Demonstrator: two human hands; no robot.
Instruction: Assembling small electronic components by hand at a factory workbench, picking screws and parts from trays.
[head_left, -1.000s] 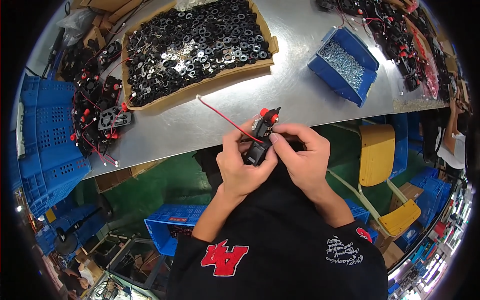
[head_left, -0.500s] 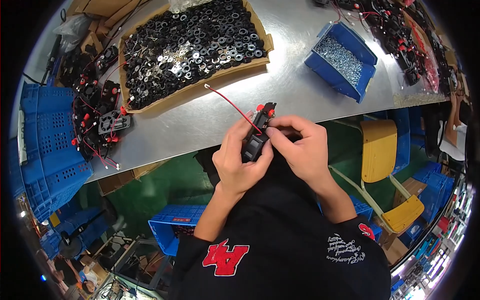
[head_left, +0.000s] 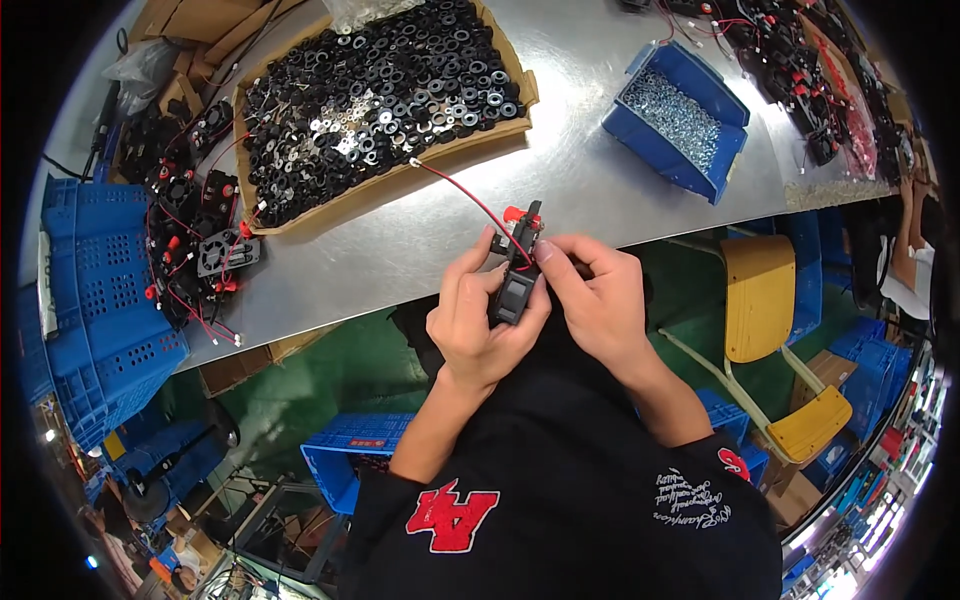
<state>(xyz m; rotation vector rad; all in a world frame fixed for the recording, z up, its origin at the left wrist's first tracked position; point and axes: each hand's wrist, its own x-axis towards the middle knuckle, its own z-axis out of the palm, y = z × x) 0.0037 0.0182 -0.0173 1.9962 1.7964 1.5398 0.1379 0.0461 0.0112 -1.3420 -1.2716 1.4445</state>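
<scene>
My left hand (head_left: 470, 325) is wrapped round a small black plastic assembly (head_left: 514, 298) and holds it tilted upright above my lap, near the table's front edge. A red cap (head_left: 513, 214) sits near its upper end. From its middle a thin red-and-black wire (head_left: 465, 188) arcs up and left, ending in a white plug (head_left: 415, 162) over the carton's front edge. My right hand (head_left: 600, 290) is closed, thumb and index finger pinched against the assembly's upper right side. Whether a small piece lies between those fingertips is hidden.
Beyond my hands a shallow carton (head_left: 400, 170) holds many black and silver rings. A blue bin (head_left: 655, 150) of small screws stands to its right. Wired fan assemblies (head_left: 215, 250) lie at the left, beside a blue crate (head_left: 110, 290). A yellow chair (head_left: 760, 300) stands at right.
The assembly has turned more upright in my left hand, and its wire now bends further over. My right hand has shifted slightly left, still at the assembly's side.
</scene>
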